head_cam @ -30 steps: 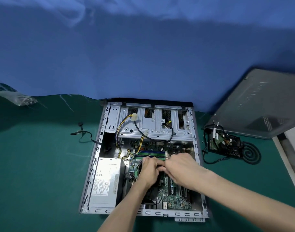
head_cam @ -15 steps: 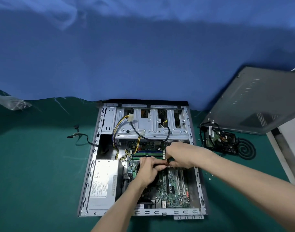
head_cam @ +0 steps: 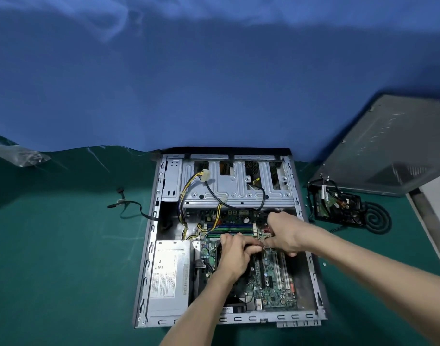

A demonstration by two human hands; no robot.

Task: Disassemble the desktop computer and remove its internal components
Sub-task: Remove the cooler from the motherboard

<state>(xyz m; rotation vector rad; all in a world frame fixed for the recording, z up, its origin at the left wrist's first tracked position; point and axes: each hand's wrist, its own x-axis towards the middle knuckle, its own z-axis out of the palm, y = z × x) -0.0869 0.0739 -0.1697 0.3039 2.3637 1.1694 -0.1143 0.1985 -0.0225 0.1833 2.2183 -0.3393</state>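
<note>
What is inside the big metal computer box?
Inside the case: a green motherboard, a silver power supply, a drive cage and yellow wires. The left hand and right hand cover the board's middle, hiding it.

My left hand (head_cam: pixel 235 253) and right hand (head_cam: pixel 285 233) meet, fingers curled, over the green motherboard (head_cam: pixel 276 293) inside the open grey metal computer case (head_cam: pixel 149 270) lying on the green mat (head_cam: pixel 64 258); whatever they pinch is too small to tell.
</note>
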